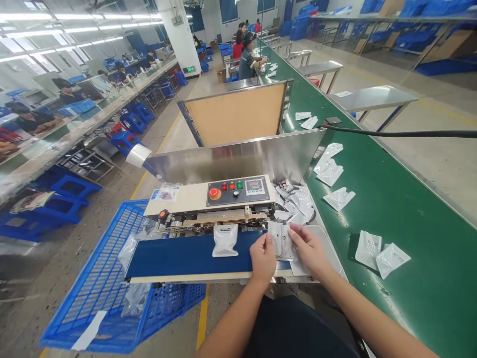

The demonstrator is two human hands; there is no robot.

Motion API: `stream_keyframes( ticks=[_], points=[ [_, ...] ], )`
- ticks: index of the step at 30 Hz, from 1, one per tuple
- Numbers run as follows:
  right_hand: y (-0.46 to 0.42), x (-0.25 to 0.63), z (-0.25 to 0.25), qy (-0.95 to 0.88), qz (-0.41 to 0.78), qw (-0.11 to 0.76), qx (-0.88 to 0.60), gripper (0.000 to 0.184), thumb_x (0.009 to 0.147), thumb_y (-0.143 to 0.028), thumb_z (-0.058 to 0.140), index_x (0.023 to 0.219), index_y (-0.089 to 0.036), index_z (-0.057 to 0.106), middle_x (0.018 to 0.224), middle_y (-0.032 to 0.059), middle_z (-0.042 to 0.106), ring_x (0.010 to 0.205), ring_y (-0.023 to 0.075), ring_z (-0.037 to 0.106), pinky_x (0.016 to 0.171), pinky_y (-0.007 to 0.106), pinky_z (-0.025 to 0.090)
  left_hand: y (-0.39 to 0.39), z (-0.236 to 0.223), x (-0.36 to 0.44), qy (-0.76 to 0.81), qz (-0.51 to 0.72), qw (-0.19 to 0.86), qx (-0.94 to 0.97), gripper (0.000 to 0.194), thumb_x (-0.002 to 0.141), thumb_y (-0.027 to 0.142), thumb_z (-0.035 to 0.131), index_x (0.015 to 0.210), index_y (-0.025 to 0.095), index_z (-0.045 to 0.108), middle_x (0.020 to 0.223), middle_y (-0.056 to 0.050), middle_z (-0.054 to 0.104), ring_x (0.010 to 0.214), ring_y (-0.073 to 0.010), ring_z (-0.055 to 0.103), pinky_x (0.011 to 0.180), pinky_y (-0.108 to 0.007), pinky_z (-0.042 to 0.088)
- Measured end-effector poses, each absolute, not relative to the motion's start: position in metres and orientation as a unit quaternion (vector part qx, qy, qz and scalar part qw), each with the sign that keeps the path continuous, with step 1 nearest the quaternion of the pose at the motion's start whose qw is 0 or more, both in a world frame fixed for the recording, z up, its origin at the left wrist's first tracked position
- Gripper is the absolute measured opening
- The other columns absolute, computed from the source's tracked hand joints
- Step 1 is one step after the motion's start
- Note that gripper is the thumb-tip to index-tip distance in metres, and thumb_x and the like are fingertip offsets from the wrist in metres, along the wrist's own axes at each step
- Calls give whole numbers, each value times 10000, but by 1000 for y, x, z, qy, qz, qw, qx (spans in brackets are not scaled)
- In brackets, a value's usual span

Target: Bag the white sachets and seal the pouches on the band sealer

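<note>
Note the green conveyor [402, 214] at right, running past the cream machine [194, 193], with the blue belt [171, 254] in front. Near the belt's right end, find the left hand [263, 256] and right hand [310, 251] either side of the white pouch [280, 242], equally close; read each grip as pinching 1 side of it, long axis pointing toward the machine. Look leftward, nearer the left hand, for 1 other pouch [225, 241] on the belt.

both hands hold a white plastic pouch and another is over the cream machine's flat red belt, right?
The flat belt of the cream machine is blue, not red, as the head view shows; the left hand and right hand hold a white plastic pouch, with another pouch over the belt.
</note>
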State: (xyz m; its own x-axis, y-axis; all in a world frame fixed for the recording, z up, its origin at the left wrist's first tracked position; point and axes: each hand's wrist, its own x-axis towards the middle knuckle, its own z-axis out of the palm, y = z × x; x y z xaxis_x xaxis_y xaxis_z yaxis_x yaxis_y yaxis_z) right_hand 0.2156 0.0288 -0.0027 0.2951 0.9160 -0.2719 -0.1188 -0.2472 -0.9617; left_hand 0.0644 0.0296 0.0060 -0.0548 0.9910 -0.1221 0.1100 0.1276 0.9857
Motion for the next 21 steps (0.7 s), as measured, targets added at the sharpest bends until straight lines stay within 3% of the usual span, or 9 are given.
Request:
stream_keyframes(
  ticks=[4, 8, 14, 19, 21],
  points=[
    [22, 231, 2, -408, 452, 459, -647, 521, 781, -717, 791, 872, -204, 814, 881, 94, 808, 839, 284, 725, 788, 373, 591, 37, 1, 68, 563, 446, 479, 504, 476, 988, 587, 637, 904, 165, 841, 767, -74, 741, 724, -219, 620, 721, -284, 484],
    [25, 242, -5, -338, 431, 464, -696, 424, 765, -621, 777, 701, -202, 755, 691, 47, 718, 668, 228, 646, 634, 325, 526, 52, -16, 81, 613, 426, 496, 444, 458, 896, 559, 734, 639, 181, 738, 576, -20, 591, 615, -180, 532, 642, -273, 436],
    [56, 231, -21, -234, 503, 468, -688, 394, 688, -541, 839, 607, -203, 652, 514, -27, 546, 487, 128, 466, 465, 258, 375, 79, -34, 76, 658, 422, 535, 322, 463, 798, 587, 782, 653, 149, 753, 582, -13, 601, 585, -161, 518, 583, -269, 406],
    [60, 219, -17, -305, 587, 420, -622, 464, 717, -637, 885, 764, -186, 787, 725, 72, 749, 658, 206, 681, 586, 303, 573, 77, -39, 42, 664, 463, 510, 291, 502, 791, 622, 796, 732, 124, 799, 640, -38, 673, 634, -183, 589, 622, -287, 465],
    [45, 247, -25, -329, 550, 428, -638, 539, 783, -706, 821, 877, -175, 820, 784, 102, 773, 692, 230, 705, 608, 324, 587, 72, -40, 25, 680, 481, 477, 280, 469, 792, 590, 821, 820, 121, 828, 708, -54, 726, 709, -215, 664, 693, -313, 527]
  ],
)
